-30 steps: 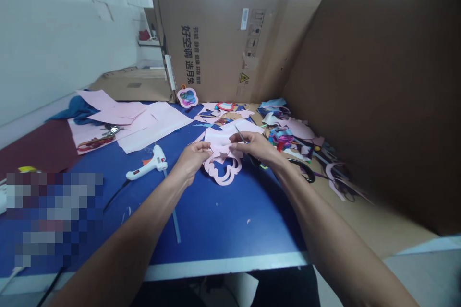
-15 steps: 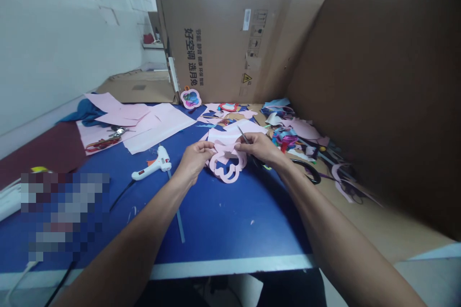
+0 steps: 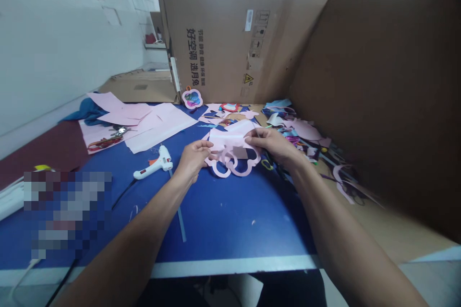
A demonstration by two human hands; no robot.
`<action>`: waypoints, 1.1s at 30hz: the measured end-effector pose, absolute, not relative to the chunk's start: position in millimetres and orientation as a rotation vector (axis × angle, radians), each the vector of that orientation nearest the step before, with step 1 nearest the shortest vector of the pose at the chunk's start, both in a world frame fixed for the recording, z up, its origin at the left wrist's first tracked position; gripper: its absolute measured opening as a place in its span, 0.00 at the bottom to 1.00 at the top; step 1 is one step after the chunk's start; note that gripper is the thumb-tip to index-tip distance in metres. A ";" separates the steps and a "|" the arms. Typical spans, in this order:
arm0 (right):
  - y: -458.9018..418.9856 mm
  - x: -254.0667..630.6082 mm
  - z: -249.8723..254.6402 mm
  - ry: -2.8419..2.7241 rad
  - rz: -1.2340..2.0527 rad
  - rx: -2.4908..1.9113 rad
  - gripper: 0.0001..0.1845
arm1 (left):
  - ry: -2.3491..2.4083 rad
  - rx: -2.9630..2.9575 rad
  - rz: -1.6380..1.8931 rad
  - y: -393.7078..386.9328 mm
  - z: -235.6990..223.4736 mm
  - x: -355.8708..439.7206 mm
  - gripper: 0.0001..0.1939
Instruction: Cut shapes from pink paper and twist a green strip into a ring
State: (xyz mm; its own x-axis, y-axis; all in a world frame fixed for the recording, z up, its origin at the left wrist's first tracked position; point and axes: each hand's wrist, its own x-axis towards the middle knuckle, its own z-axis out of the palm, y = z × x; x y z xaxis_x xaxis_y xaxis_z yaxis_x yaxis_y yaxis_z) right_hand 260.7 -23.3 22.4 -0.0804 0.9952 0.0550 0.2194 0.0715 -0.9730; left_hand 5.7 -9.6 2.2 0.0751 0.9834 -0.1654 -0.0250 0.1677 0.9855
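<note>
My left hand (image 3: 196,159) is closed, thumb and fingers pinching a scallop-edged pink paper frame (image 3: 220,173) at its left side. A second pink paper frame (image 3: 245,172) hangs from my right hand (image 3: 275,145), pinched at its upper right edge. Both cut-outs have open centres and overlap in the middle, just above the blue table (image 3: 223,225). Behind them lies pink paper (image 3: 234,130). Something dark, probably scissors, is partly visible below my right hand; most of it is hidden by the hand and forearm.
A white glue gun (image 3: 154,165) lies left of my left hand, near a thin blue strip (image 3: 182,225). Pink sheets (image 3: 162,127) are at back left, coloured scraps (image 3: 302,129) at right. A decorated flower piece (image 3: 192,99) leans against the cardboard wall (image 3: 223,43).
My right hand has moved slightly right, drawing one pink frame sideways from the other, so two outlines now show. The scissors' black handle loop, visible before, is now mostly hidden behind the right arm.
</note>
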 end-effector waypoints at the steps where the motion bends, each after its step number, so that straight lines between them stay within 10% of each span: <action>1: -23.5 263.0 24.1 -1.410 1.094 -1.269 0.19 | 1.212 1.096 1.047 -9.8 2.7 5.9 0.09; 25: -25.4 258.2 34.1 -1.048 1.214 -0.990 0.22 | 1.146 1.333 1.015 -5.6 -11.5 6.5 0.08; 33: -22.9 248.7 28.5 -1.045 1.266 -0.954 0.23 | 0.919 1.171 1.136 -9.2 -3.2 8.1 0.21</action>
State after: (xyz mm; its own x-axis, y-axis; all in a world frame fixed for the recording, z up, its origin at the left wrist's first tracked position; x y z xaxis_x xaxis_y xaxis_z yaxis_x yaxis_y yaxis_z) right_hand 248.7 -22.9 28.5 0.0118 0.9969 0.0778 -0.2654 0.0782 -0.9610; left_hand 8.1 -9.2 -3.2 0.2103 0.9773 0.0234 -0.1811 0.0154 0.9833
